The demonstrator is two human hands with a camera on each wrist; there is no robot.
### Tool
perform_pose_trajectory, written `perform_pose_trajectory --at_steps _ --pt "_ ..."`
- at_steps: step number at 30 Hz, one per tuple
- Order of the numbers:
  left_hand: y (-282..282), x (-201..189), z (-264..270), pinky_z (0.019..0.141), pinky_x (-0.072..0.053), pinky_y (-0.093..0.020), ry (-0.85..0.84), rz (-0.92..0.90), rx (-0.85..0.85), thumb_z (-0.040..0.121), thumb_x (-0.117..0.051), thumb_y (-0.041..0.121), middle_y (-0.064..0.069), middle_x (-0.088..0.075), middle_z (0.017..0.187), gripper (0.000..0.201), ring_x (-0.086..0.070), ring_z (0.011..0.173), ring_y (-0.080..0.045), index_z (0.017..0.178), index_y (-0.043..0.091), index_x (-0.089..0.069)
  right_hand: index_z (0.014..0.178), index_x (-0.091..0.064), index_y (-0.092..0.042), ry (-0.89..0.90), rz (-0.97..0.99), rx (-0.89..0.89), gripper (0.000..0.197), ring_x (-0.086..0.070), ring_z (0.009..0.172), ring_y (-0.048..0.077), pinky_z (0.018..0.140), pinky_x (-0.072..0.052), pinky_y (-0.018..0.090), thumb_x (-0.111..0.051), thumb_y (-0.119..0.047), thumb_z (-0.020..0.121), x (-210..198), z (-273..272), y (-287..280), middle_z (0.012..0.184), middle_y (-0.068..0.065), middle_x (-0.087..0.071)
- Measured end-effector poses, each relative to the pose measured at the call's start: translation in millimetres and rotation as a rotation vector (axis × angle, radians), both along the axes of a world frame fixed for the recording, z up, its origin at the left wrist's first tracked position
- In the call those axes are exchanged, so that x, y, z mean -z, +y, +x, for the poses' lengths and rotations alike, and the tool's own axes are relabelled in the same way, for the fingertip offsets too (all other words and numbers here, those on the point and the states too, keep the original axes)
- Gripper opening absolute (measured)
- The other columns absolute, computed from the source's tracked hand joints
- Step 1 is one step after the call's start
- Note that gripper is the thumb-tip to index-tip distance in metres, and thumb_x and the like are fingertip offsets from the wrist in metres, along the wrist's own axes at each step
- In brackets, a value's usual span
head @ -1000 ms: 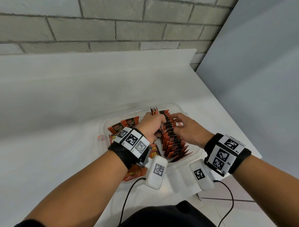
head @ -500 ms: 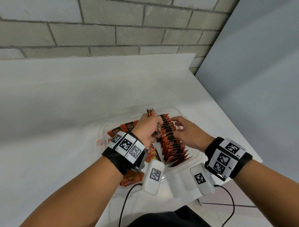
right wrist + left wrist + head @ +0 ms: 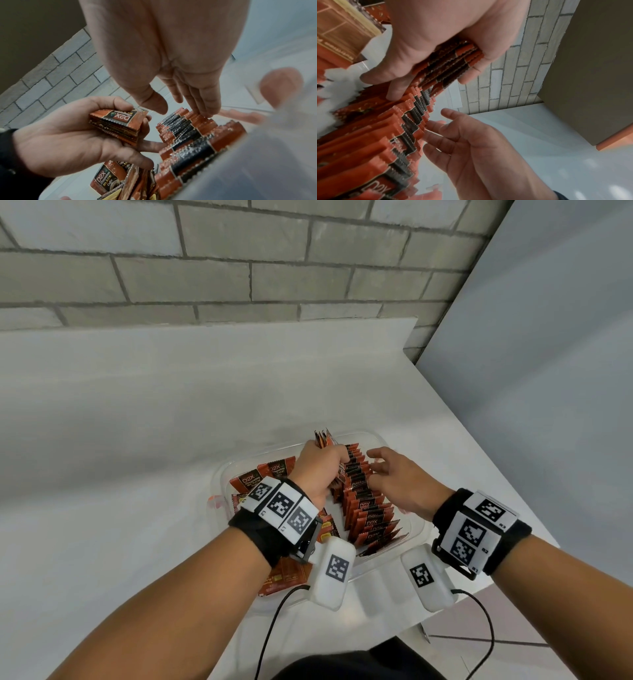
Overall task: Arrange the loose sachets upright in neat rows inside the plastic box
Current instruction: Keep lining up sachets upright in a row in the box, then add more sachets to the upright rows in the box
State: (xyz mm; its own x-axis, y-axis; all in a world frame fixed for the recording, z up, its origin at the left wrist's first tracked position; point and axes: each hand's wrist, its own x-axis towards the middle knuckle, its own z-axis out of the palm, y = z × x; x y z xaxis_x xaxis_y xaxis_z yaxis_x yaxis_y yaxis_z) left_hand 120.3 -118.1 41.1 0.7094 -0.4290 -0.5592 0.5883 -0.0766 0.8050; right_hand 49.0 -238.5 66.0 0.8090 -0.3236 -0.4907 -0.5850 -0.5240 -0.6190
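Note:
A clear plastic box (image 3: 383, 437) sits on the white counter. An upright row of orange-and-black sachets (image 3: 364, 501) runs down its right half. My left hand (image 3: 325, 455) grips a small stack of sachets (image 3: 323, 438) above the row's far end. The stack (image 3: 118, 125) shows edge-on in the right wrist view, held between thumb and fingers. My right hand (image 3: 375, 465) is open, and its straight fingertips (image 3: 205, 110) touch the tops of the far sachets in the row (image 3: 187, 136). Loose sachets (image 3: 270, 474) lie flat in the box's left half.
A grey brick wall (image 3: 239, 268) rises behind the white counter (image 3: 120, 474), and a plain grey panel (image 3: 548, 371) closes off the right side. The counter's right edge (image 3: 534, 518) runs just past my right wrist. A loose sachet (image 3: 284, 578) lies under my left wrist.
Both hands stay over the far end of the row, the left still holding its stack. The right fingers have spread a little. The head view has tilted, so everything sits lower in the picture.

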Motion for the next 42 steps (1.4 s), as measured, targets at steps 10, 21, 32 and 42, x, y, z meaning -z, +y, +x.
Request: perform_pose_trajectory --at_steps 10,21,32,42 --pt "-1 1 1 0.075 -0.054 -0.036 0.018 0.022 0.003 0.080 -0.052 0.003 -0.019 -0.057 0.100 0.021 -0.060 0.092 -0.028 0.101 0.006 -0.054 0.142 -0.033 -0.018 0.008 0.013 0.019 0.053 -0.057 0.098 0.014 0.060 -0.042 0.017 -0.051 -0.010 0.093 1 1 0 0.134 0.004 -0.051" --pt "-2 9 3 0.055 -0.041 -0.027 0.033 0.004 -0.012 0.080 -0.054 0.004 -0.012 -0.056 0.112 0.045 -0.055 0.091 -0.023 0.124 0.005 -0.047 0.143 -0.031 -0.017 0.017 0.048 0.023 0.054 -0.056 0.089 0.008 0.055 -0.040 0.014 -0.050 -0.007 0.093 -2 3 1 0.135 0.006 -0.051" --pt "7 -6 -1 0.054 -0.040 -0.025 -0.019 -0.026 0.022 0.084 -0.052 0.002 -0.008 -0.051 0.085 0.013 -0.050 0.070 -0.017 0.086 0.014 -0.047 0.144 -0.029 -0.019 0.018 0.011 0.009 0.057 -0.052 0.112 0.018 0.069 -0.042 0.019 -0.052 -0.010 0.092 -2 4 0 0.142 0.007 -0.044" --pt "126 -53 13 0.075 -0.056 -0.035 -0.102 -0.216 -0.174 0.089 -0.051 -0.001 -0.008 -0.054 0.089 0.020 -0.059 0.072 -0.019 0.104 0.011 -0.053 0.132 -0.042 -0.026 -0.072 -0.030 -0.007 0.044 -0.057 0.091 0.007 0.058 -0.041 0.018 -0.057 -0.023 0.091 -35 -4 16 0.119 -0.007 -0.053"
